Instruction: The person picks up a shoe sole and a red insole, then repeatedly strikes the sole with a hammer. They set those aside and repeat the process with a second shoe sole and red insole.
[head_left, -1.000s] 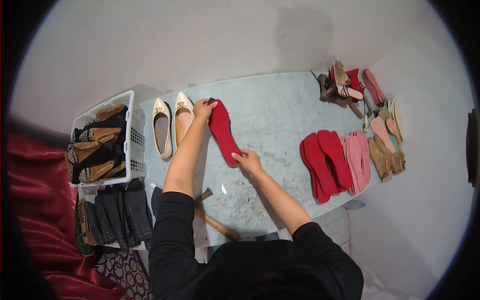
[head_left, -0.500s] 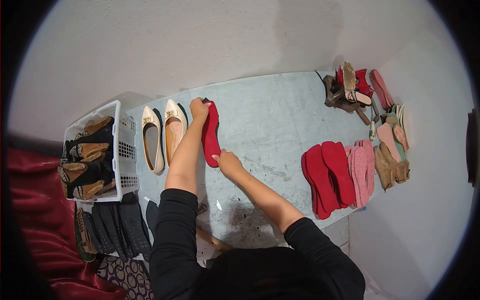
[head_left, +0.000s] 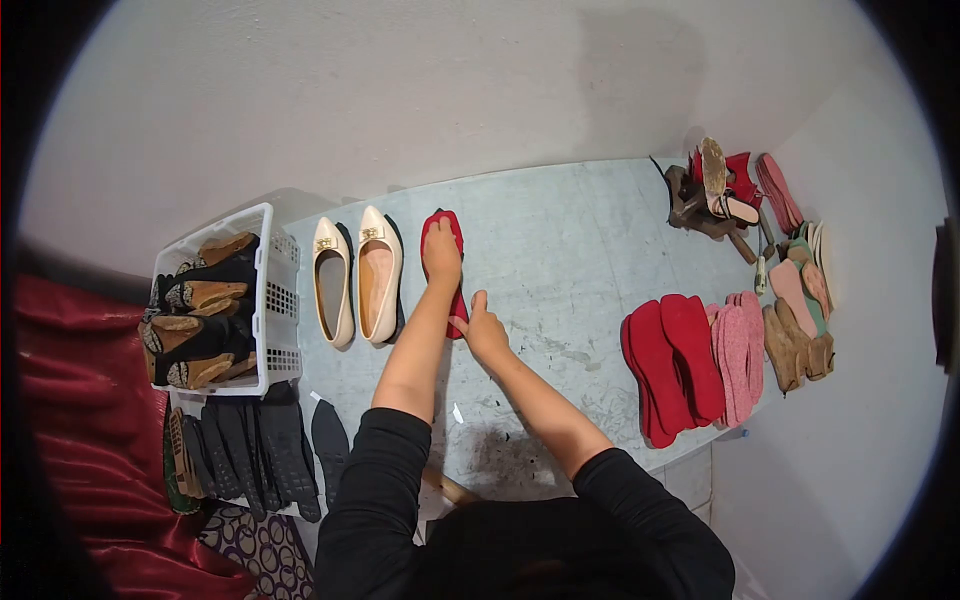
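Right hand [head_left: 485, 330], nearest the counter's [head_left: 560, 250] front edge, closes thumb and fingers on the heel end of the red insole [head_left: 443, 250]; forearm angled in from the right, wrist low over the surface. Left hand [head_left: 441, 256], farther toward the back edge, lies palm-down and flat on the insole's toe half, fingers extended, arm nearly straight. The insole lies on the counter's left part, just beside the pair of cream flats [head_left: 358, 275], with a dark sole visible between it and the nearer flat. Risks, as judged: uneven pressure from the two hands could let the insole skew or buckle at mid-length; a sideways push from the left forearm could knock the adjacent flat toward the white basket [head_left: 270, 300] at the left edge.
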